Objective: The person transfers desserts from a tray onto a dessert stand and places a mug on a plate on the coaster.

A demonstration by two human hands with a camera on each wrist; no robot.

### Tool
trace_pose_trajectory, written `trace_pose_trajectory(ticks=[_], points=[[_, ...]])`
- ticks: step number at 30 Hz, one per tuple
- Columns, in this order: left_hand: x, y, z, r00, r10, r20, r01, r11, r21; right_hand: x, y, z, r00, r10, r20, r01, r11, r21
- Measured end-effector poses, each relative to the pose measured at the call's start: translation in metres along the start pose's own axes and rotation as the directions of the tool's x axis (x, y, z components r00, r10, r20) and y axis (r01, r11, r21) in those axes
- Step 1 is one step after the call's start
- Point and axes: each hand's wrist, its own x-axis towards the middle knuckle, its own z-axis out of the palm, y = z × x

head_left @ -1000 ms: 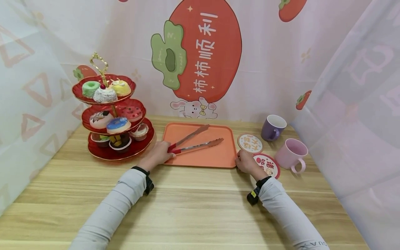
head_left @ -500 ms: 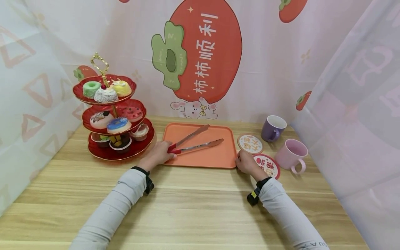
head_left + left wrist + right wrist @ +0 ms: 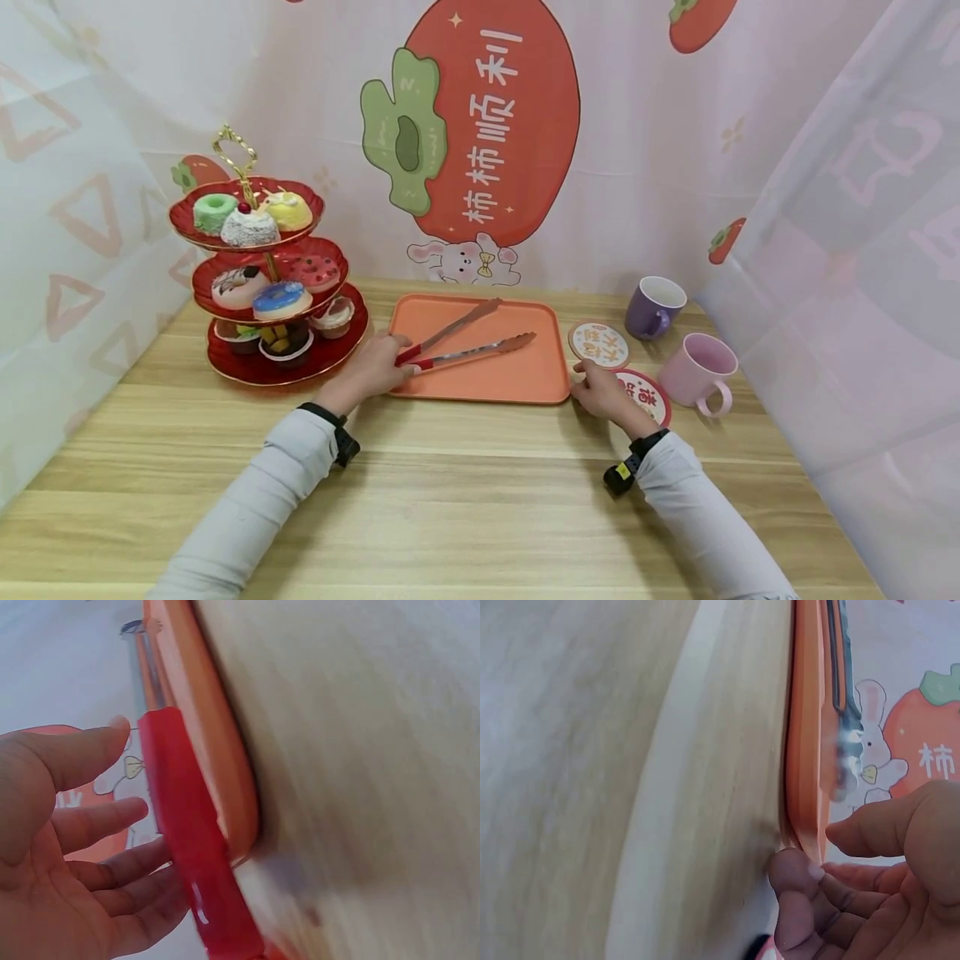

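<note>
An orange tray (image 3: 495, 387) lies flat on the wooden table, with red-handled metal tongs (image 3: 468, 354) spread in a V across it. At the tray's left front corner is my left hand (image 3: 367, 368), right by the handles. The left wrist view has its thumb and fingers spread apart beside a red handle (image 3: 187, 817), with the fingertips overlapping the handle's edge. My right hand (image 3: 602, 393) is at the tray's right front corner. In the right wrist view its thumb stands apart from its loosely bent fingers (image 3: 795, 874), close to the tray's corner (image 3: 806, 810).
Two round coasters, a white one (image 3: 600, 343) and a red-edged one (image 3: 651, 402) partly behind my right hand, lie right of the tray. Beyond them stand a purple mug (image 3: 647, 310) and a pink mug (image 3: 690, 371). A red three-tier stand (image 3: 326, 357) bears several pastries at left.
My right hand has loosened from the tray's corner, its fingers lifting and its wrist shifting right. My left hand has drawn slightly left. Tray and tongs look nearly unmoved.
</note>
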Motion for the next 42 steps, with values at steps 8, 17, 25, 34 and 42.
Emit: trace_pose_trajectory(ticks=[8, 17, 25, 34, 42], points=[[-0.01, 0.001, -0.007, 0.997, 0.078, -0.018, -0.077, 0.997, 0.024, -0.008, 0.009, -0.007, 0.994, -0.102, -0.045, 0.099, 0.994, -0.054], [-0.025, 0.001, -0.009, 0.989, 0.145, -0.022, -0.139, 0.978, 0.158, -0.016, 0.015, -0.017, 0.987, -0.148, -0.064, 0.139, 0.981, -0.135], [-0.039, 0.004, -0.01, 0.959, 0.28, 0.034, -0.282, 0.955, 0.095, -0.019, 0.03, -0.031, 0.991, -0.095, -0.091, 0.069, 0.965, -0.251], [-0.056, 0.01, -0.008, 0.956, 0.281, 0.088, -0.287, 0.955, 0.075, -0.034, 0.041, -0.043, 0.99, 0.078, -0.119, -0.109, 0.955, -0.275], [-0.063, 0.012, -0.003, 0.952, 0.292, 0.089, -0.3, 0.95, 0.086, -0.046, 0.052, -0.041, 0.972, 0.148, -0.183, -0.199, 0.933, -0.299]])
